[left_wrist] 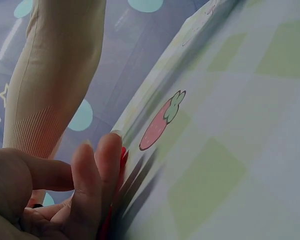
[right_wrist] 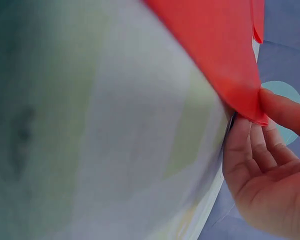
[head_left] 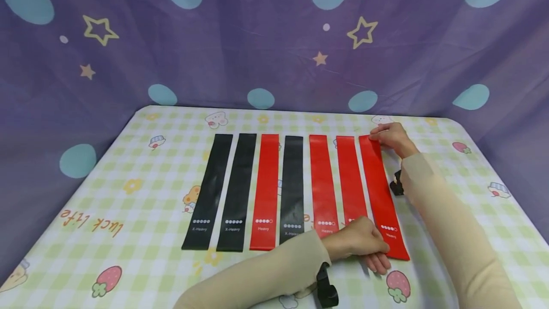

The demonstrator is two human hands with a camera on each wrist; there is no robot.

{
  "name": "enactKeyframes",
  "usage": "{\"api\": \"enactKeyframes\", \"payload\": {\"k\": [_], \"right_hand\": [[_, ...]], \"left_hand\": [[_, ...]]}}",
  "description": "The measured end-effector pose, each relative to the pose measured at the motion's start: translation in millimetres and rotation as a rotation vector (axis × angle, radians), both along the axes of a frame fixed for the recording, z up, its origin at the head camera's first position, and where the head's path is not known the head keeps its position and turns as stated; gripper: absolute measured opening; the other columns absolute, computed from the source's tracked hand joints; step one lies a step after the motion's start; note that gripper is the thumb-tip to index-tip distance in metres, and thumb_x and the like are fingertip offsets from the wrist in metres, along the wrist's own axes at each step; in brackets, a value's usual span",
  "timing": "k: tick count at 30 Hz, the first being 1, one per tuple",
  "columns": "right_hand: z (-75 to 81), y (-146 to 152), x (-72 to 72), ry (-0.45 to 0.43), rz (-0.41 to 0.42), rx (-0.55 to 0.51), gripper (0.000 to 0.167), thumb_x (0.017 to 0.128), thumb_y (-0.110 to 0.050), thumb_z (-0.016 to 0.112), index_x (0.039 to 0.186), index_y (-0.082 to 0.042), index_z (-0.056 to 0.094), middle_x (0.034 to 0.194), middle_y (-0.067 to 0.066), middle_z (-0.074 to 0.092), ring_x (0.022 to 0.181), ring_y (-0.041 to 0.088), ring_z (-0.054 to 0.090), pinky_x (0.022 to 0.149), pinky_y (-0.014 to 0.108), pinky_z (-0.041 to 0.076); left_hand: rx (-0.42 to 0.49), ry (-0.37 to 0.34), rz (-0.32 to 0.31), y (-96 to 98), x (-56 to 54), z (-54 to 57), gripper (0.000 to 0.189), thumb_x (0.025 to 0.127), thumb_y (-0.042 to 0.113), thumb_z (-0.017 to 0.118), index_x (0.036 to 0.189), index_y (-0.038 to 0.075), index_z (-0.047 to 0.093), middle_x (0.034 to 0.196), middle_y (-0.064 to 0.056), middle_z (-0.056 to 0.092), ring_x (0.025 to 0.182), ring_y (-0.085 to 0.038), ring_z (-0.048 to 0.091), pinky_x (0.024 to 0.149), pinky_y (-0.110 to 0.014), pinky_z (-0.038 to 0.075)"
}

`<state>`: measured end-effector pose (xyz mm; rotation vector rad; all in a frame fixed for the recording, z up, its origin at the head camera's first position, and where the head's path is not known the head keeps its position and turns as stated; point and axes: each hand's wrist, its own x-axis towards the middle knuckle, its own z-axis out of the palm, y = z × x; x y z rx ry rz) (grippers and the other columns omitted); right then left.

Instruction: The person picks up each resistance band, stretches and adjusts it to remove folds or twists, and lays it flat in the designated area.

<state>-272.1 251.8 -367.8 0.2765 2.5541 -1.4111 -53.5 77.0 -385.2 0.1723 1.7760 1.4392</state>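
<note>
Several flat resistance bands lie side by side on the table. The red band at the right end (head_left: 379,187), marked "Heavy", has both hands on it. My right hand (head_left: 394,138) pinches its far corner between thumb and fingers; in the right wrist view this red corner (right_wrist: 240,95) is lifted a little off the cloth. My left hand (head_left: 362,241) is at the near left corner of the same band, its thumb over the edge and fingers low against the cloth. In the left wrist view the left fingers (left_wrist: 90,175) hide most of the red edge.
Left of it lie two red bands (head_left: 322,175) (head_left: 351,175), a black band (head_left: 293,180), another red band (head_left: 267,180) and two black bands (head_left: 212,180) (head_left: 240,180). A checked cloth (head_left: 141,213) covers the table; a purple curtain (head_left: 266,46) hangs behind.
</note>
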Motion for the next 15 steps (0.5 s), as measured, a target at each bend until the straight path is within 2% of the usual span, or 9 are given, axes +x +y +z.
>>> {"api": "enactKeyframes", "payload": {"k": [9,15], "right_hand": [[3.5,-2.3,1.4,0.009,0.02,0.064,0.036,0.09,-0.015,0.059,0.118,0.007,0.054,0.081,-0.007,0.054,0.067,0.009,0.053,0.063,0.021,0.05],[5.4,0.9,2.7,0.057,0.022,0.092,0.037,0.087,-0.012,0.061,0.117,0.01,0.056,0.083,-0.007,0.056,0.064,0.005,0.054,0.062,0.02,0.05]], "left_hand": [[-0.024,-0.014,-0.032,-9.7,0.1,1.2,0.022,0.091,0.01,0.06,0.075,-0.003,0.069,0.064,-0.014,0.069,0.066,-0.031,0.071,0.042,-0.021,0.049],[0.047,0.007,-0.064,-21.5,-3.3,4.5,0.022,0.091,0.008,0.057,0.077,-0.004,0.068,0.068,-0.015,0.07,0.068,-0.032,0.071,0.047,-0.022,0.052]]}}
